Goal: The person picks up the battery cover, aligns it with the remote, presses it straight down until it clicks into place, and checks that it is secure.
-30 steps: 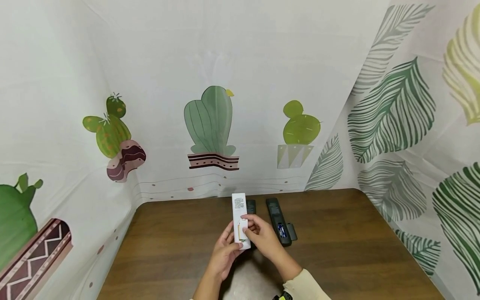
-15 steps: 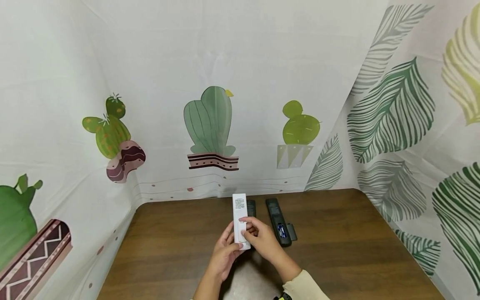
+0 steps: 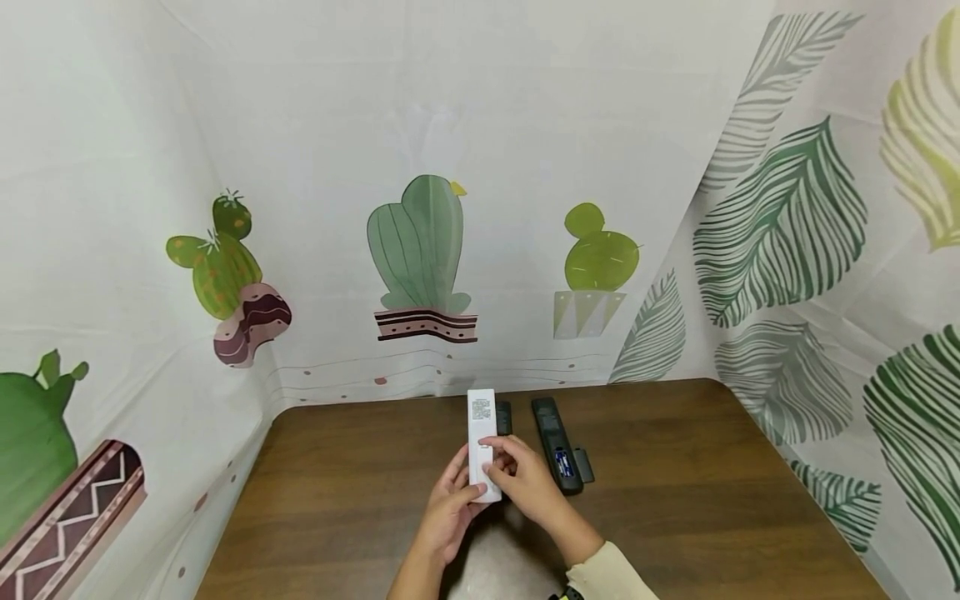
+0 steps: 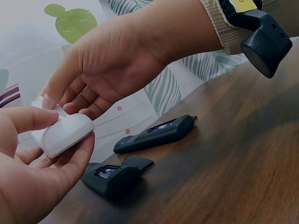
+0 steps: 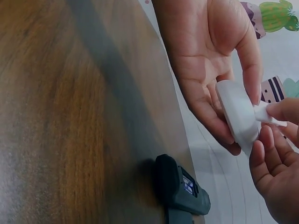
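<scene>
A white remote control [image 3: 482, 425] is held back side up, with small print on its upper half. My left hand [image 3: 448, 510] grips it around the lower end, thumb along the edge. With thumb and index finger, my right hand [image 3: 528, 485] pinches a small white battery cover [image 5: 264, 113] against the remote's back. In the right wrist view the cover stands tilted out from the body [image 5: 239, 112]. Fingers hide most of the battery compartment. Beyond the hands lies a black remote [image 3: 551, 433] with batteries visible in its open compartment.
A second black remote [image 3: 503, 417] lies partly hidden behind the white one; the left wrist view shows its open compartment [image 4: 110, 172]. A loose dark cover [image 3: 582, 465] sits beside the right-hand black remote. All rest on a brown wooden table [image 3: 337, 483] before a printed cloth.
The white cover has come over the compartment, hiding a yellow-edged strip seen a second ago. Both hands keep nearly the same place, and the remote has shifted very slightly.
</scene>
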`<state>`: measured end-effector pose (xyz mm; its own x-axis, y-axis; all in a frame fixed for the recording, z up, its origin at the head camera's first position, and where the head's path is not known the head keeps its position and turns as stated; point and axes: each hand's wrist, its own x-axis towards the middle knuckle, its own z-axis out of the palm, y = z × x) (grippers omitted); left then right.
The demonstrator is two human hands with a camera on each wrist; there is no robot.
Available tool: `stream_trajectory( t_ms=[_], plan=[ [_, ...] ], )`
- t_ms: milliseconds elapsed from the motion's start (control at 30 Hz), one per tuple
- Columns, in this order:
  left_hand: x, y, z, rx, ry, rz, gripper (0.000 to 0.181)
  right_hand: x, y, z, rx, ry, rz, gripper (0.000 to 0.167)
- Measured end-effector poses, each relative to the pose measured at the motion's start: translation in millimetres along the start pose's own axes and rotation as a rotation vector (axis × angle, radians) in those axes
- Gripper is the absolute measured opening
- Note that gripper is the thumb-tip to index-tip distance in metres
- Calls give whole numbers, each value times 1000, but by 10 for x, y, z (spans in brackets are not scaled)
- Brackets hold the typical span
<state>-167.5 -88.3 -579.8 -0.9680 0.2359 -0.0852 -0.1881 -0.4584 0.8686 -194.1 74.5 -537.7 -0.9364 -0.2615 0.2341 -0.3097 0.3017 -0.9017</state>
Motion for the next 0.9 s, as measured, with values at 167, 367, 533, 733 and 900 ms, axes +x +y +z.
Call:
stream_trajectory(
  t_ms=[167,367,533,733,900],
  plan=[
    [1,5,-1,2,3,-8,79,5,14,-9,-7,14,-32,33],
    [1,-8,-16,15,9,-22,79,5,27,0,-65,32,-4,32],
    [-12,-23,-26,32,8,-21,79,-11,37,9,-104,37,-14,35],
    [-3,-25,-18,36,14,-16,79,-7,56,20,-137,48,-63,34],
    [6,-20,-12,29,11,-13,80,-1,67,15,-168,46,-85,34]
  ],
)
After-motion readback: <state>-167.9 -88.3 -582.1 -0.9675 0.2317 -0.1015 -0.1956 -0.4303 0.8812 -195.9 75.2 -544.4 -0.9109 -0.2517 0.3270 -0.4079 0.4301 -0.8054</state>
